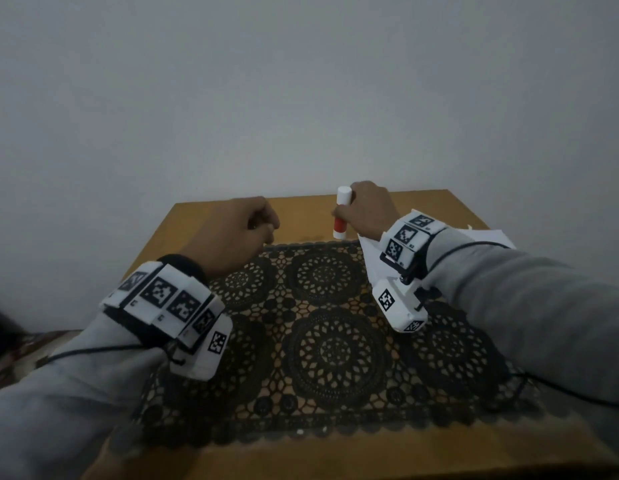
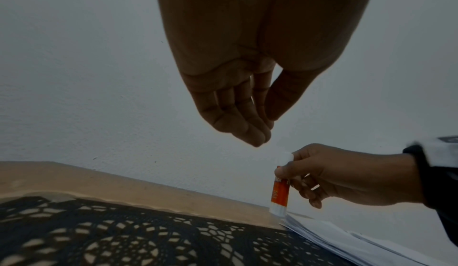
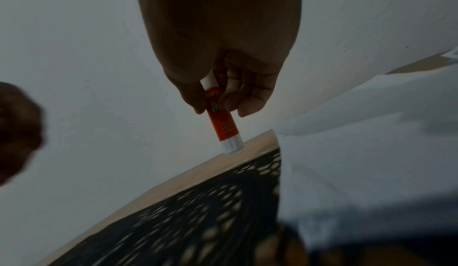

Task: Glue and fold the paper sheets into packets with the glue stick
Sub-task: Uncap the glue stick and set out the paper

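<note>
right hand (image 3: 218,58) gripping upright glue stick (image 3: 223,121)

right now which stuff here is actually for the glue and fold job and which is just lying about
For the job:
- glue stick, upright, gripped by the right hand
- paper sheets, stacked under the right wrist
- left hand, holding nothing

Just there:
- black lace mat
- wooden table

one glue stick (image 1: 342,213), one paper stack (image 1: 370,258), one lace mat (image 1: 336,341), two hands.

Smooth matt wood for the table (image 1: 211,216). Black openwork lace for the mat (image 1: 336,348). White paper sheets (image 2: 347,239), smooth plastic glue stick (image 3: 224,125).
</note>
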`<state>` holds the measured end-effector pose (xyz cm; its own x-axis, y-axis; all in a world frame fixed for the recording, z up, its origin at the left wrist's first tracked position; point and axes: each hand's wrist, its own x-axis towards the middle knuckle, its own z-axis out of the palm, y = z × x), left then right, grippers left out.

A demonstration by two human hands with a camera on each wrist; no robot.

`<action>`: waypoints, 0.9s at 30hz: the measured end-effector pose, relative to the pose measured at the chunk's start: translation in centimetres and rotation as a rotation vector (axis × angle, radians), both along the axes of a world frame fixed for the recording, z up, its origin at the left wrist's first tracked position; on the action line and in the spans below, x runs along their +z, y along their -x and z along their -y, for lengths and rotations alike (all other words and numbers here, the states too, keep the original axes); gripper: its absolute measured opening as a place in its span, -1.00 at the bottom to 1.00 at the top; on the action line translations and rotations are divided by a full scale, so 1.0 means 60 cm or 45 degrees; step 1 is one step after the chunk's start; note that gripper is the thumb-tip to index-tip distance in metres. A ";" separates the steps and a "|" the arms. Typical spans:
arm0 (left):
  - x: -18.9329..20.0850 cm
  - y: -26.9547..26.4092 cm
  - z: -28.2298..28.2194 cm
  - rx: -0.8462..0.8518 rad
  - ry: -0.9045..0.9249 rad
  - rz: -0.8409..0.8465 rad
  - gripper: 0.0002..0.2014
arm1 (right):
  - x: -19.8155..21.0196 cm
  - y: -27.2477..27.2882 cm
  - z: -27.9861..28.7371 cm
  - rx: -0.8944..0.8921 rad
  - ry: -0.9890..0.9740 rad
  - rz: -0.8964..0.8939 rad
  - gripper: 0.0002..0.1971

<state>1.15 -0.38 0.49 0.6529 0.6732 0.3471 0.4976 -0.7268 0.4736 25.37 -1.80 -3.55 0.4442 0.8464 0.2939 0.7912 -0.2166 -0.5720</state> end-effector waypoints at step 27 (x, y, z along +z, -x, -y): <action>-0.032 -0.091 0.028 -0.417 -0.187 0.131 -0.77 | -0.011 0.027 0.114 0.868 -0.191 0.285 -0.86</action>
<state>6.58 -2.05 -1.42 0.7820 0.3725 0.4997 0.1827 -0.9035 0.3877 23.73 -8.67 -4.19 -0.2514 0.8567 0.4504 0.8234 0.4339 -0.3656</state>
